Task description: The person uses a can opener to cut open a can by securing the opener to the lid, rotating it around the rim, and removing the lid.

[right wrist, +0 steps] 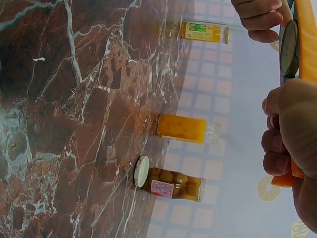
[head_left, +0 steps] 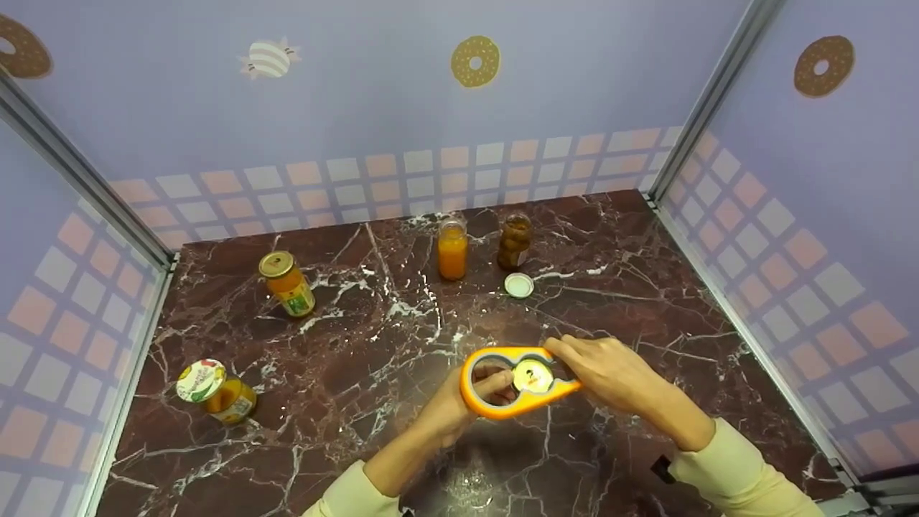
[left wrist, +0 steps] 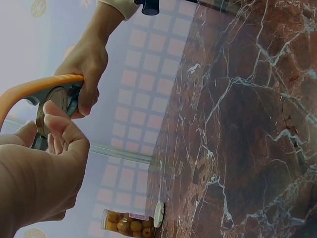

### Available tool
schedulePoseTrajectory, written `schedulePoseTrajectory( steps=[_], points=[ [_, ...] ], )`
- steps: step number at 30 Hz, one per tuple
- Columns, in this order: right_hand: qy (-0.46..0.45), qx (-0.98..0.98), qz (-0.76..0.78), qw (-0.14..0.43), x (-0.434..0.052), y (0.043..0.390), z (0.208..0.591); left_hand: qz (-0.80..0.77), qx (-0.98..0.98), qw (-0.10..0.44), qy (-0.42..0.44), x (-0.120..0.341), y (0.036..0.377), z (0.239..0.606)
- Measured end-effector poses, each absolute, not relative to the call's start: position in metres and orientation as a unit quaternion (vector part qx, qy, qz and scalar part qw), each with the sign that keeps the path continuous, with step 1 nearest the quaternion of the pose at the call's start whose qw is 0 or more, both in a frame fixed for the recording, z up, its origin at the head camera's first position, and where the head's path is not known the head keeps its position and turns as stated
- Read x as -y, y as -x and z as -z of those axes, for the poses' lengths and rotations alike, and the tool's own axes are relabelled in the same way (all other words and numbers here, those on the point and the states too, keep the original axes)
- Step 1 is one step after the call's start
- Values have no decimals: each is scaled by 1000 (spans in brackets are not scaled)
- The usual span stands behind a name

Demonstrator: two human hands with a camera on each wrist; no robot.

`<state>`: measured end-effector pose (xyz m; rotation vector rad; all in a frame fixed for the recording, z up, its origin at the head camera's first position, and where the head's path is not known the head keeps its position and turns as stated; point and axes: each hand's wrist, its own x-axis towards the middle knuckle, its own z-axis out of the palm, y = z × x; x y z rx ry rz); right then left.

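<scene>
An orange jar opener (head_left: 517, 407) with a grey inner lining is held up above the table's near part. My right hand (head_left: 610, 370) grips its handle end, fingers curled round it. In the jar opener's smaller opening sits a round gold-edged lid (head_left: 533, 375), with no jar visible under it. My left hand (head_left: 446, 409) pinches this lid between thumb and fingers, the thumb showing inside the larger ring. The left wrist view shows the left fingertips on the lid (left wrist: 58, 99) and my right hand (left wrist: 86, 64) behind it.
At the back stand a lidless jar of orange fruit (head_left: 452, 255) and a lidless jar of brown round fruit (head_left: 513, 244). A white lid (head_left: 518, 285) lies before them. On the left are a gold-lidded jar (head_left: 291, 287) and a white-lidded jar (head_left: 233, 402). Walls enclose the marble table (head_left: 344, 445).
</scene>
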<state>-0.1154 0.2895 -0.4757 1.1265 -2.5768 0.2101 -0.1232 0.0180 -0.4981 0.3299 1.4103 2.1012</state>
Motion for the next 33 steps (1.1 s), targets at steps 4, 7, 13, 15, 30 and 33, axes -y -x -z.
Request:
schedulePoseTrajectory(
  steps=[4,7,13,15,30,33],
  points=[
    [-397,900,-70,163,-290,116,476,-784,-542,280,-114,-21,121,497],
    [-398,900,-67,165,-289,115,476,-788,-536,280,-115,-23,119,496],
    [-397,901,-63,162,-289,114,476,-796,-527,275,-116,-27,117,497],
    [-397,901,-64,161,-289,114,476,-796,-527,274,-115,-27,117,498],
    [-405,895,-87,166,-289,116,484,-766,-579,237,-148,-25,119,497],
    [-403,897,-81,162,-289,116,485,-767,-579,240,-139,-24,120,498]
  ],
)
